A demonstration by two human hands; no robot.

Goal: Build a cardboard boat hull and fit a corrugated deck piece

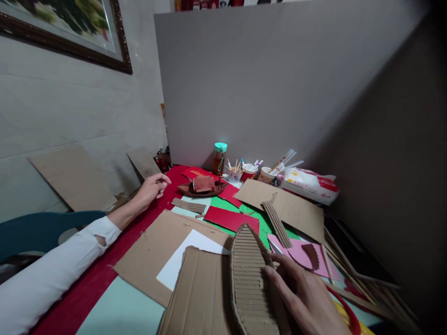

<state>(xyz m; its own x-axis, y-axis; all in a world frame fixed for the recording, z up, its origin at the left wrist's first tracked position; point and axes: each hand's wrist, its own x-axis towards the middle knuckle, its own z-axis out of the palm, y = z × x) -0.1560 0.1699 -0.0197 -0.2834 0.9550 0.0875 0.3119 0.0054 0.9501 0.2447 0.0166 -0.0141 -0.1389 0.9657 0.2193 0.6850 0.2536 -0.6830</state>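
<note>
My right hand [303, 288] grips the right edge of a cardboard boat [249, 274], its thumb on the ribbed deck. The boat's pointed end faces away from me, and its near end runs out of the frame. My left hand [155, 187], fingers curled with nothing visible in them, is over the red left side of the table. Just right of it sits a dark brown model boat [201, 186] with a reddish-brown cover. A corrugated strip [188, 205] lies before that model. Under the cardboard boat is a piece of brown cardboard [195, 288].
Behind are a teal-lidded bottle [219, 160], paper cups [249, 172] with pens and sticks, and a tissue pack [309, 185]. A cardboard sheet [289, 209], red paper [232, 219] and pink paper [296, 249] lie around. A grey panel [244, 83] rises behind the table.
</note>
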